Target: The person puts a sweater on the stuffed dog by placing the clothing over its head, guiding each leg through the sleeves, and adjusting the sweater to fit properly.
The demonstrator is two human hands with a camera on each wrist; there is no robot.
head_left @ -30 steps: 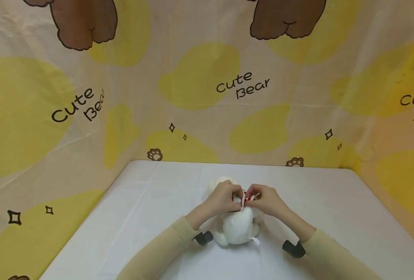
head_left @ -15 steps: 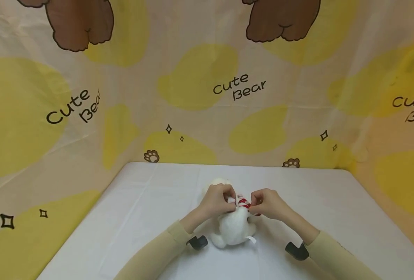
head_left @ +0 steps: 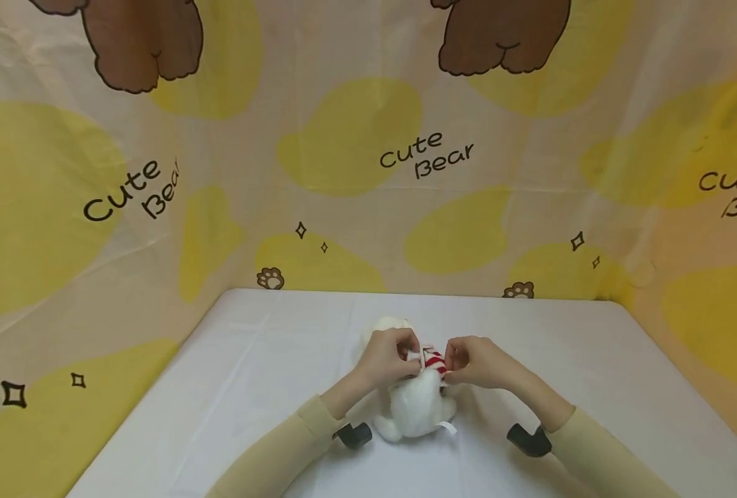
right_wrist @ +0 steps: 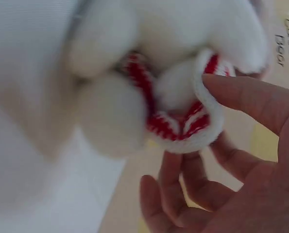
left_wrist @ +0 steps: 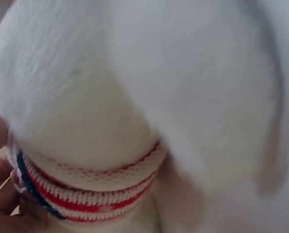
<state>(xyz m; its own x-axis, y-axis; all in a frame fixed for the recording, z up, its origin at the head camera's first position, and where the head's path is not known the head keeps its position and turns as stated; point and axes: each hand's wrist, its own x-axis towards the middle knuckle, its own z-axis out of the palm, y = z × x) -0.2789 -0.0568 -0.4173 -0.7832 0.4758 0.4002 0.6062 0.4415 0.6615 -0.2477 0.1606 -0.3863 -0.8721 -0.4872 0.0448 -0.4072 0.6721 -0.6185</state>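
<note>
A white plush toy point(head_left: 416, 408) lies on the table, its back rounded toward me and a small white tag at its lower right. Around its body runs a knitted garment point(head_left: 433, 360) with red and white stripes; a dark blue edge shows in the left wrist view. My left hand point(head_left: 387, 356) pinches the garment's left edge beside the toy's head. On the opposite side, my right hand point(head_left: 481, 362) pinches the white border, thumb on its face and fingers behind, as the right wrist view shows. One white limb point(right_wrist: 176, 87) pokes into the garment's opening there.
The white-covered table point(head_left: 268, 346) reaches back to a patterned cloth wall point(head_left: 356, 207) with bear prints, and similar cloth closes both sides. Dark wrist-camera mounts point(head_left: 529, 440) stick out beneath both sleeves.
The hands have drawn apart, the right one moving right and slightly down, so more of the striped garment shows between them. Over the last half second they hardly move.
</note>
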